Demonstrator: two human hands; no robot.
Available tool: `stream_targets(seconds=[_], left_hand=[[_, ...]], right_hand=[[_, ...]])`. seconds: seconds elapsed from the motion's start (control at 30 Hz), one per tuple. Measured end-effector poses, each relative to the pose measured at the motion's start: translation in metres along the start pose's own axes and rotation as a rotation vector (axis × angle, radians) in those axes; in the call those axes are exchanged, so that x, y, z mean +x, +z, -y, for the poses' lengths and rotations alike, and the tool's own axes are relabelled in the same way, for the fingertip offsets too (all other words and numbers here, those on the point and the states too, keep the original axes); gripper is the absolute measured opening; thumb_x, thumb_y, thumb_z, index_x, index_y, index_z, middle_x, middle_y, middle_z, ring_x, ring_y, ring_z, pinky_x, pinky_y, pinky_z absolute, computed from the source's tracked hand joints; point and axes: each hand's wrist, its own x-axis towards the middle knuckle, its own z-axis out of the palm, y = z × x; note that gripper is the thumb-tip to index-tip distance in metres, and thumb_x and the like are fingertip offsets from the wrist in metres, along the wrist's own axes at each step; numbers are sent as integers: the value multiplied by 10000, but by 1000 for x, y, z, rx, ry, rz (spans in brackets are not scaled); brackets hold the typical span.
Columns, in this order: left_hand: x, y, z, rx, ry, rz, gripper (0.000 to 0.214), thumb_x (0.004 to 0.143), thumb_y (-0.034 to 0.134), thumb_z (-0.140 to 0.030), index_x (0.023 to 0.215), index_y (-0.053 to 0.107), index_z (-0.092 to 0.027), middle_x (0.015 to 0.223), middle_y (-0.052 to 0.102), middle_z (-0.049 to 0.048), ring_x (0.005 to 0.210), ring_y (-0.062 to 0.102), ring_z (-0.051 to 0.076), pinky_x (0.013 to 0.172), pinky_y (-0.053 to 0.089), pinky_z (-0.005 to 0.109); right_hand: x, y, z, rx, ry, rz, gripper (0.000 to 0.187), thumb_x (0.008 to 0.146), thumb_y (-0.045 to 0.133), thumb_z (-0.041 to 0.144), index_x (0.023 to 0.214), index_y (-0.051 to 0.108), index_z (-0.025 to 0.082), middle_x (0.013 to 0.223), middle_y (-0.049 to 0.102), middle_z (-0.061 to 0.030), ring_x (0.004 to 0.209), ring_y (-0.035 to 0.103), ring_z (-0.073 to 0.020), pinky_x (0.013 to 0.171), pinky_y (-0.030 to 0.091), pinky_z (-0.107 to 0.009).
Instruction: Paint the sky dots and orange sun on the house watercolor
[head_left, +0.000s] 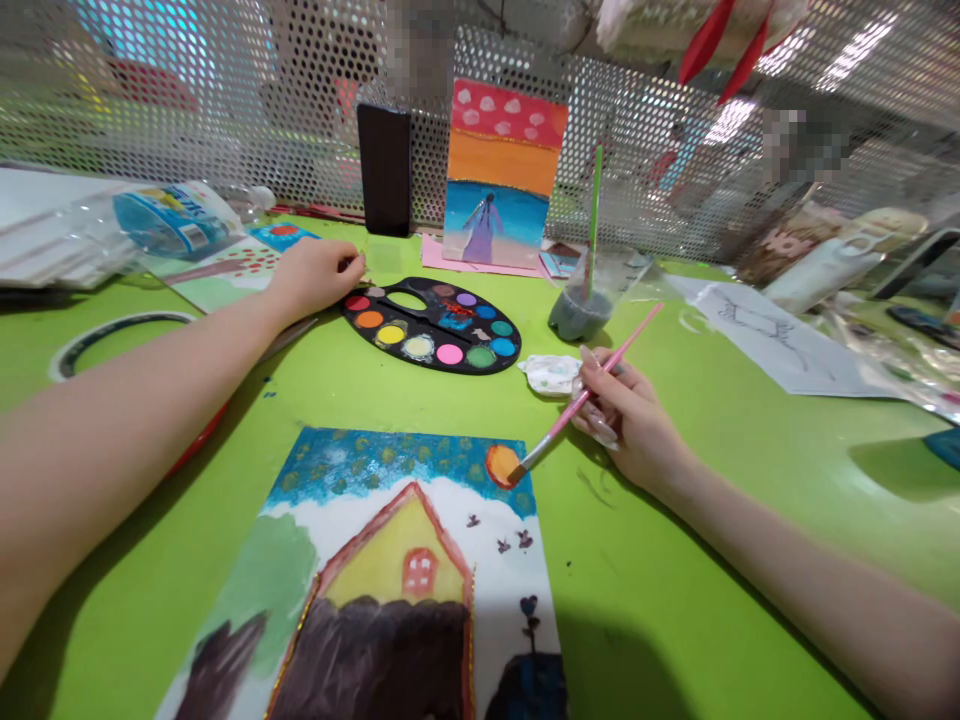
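Right hand [626, 415] grips a pink paintbrush [581, 398], bristles on the house painting [390, 580]'s orange sun [501, 465]. Left hand [315, 275] pinches the black paint palette [433, 325]'s edge.

Lime-green worktop [675, 560] extends beneath and on every side of the right grip [630, 420]. Beyond the grip, a perforated white metal screen [225, 100] bounds the worktop's far edge. Bright streaks of light [855, 50] show above and right of the grip.

Palette [431, 325] lies behind the painting [390, 590]; water cup [581, 310] right of palette; brush [585, 395] tip on painting.
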Motion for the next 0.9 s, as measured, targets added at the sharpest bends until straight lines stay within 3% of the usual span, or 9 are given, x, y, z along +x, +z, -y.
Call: stream_targets(seconds=[0.23,0.43,0.53,0.73,0.9], left_hand=[[-1,-2,-1,-20,10,4,299,842,382,-372,591,349,-213,571,474,25,664,527,183,562,228,326],[-1,-1,0,-26,-2,7,302,830,386,-386,585,352,-212,557,440,22,626,492,180,564,222,334],[0,-1,0,-15,0,8,304,833,390,-385,585,354,-213,565,435,28,596,471,181,548,224,334],[-1,-1,-1,6,-8,13,302,848,396,-373,595,357,-215,601,511,40,650,518,201,563,250,335],[0,-1,0,-37,-16,18,303,836,401,-399,590,365,-225,609,516,54,662,523,229,580,262,347]], right_hand=[[0,-2,7,-44,-52,-59,280,765,752,361,663,549,197,399,451,85,305,343,-27,321,281,-154],[-8,-5,19,-142,-33,26,256,849,643,425,728,679,202,478,552,15,381,486,-84,342,363,-206],[-11,-10,20,-145,-65,23,286,888,597,388,683,684,209,470,542,20,363,449,-70,347,366,-203],[-6,-11,10,-154,-43,23,323,769,695,461,608,657,183,426,504,29,335,412,-71,321,326,-206],[-5,-5,6,-102,8,49,346,763,702,452,595,641,156,419,477,30,335,418,-66,332,329,-198]])
